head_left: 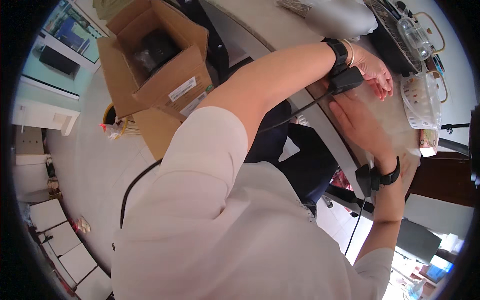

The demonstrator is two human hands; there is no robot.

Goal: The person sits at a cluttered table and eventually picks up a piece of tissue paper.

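Note:
My left hand (pixel 374 72) is over the pale tabletop (pixel 252 20), its fingers bent and pressed together. Whether anything is between them is hidden. A black strap and a thin bracelet circle that wrist, with a black cabled box (pixel 346 81) on it. Just nearer to me, my right hand (pixel 361 129) reaches across the table, slightly blurred, its fingers stretched out flat and no object seen in it. Its wrist bears a black band and a second black cabled box (pixel 367 180).
An open cardboard box (pixel 172 90) with a dark item inside stands at the left. Beyond my hands are a black rack (pixel 395 37), a clear container (pixel 416 37) and a white basket (pixel 421 102). A small carton (pixel 428 142) sits near the basket. Cables trail from both wrists.

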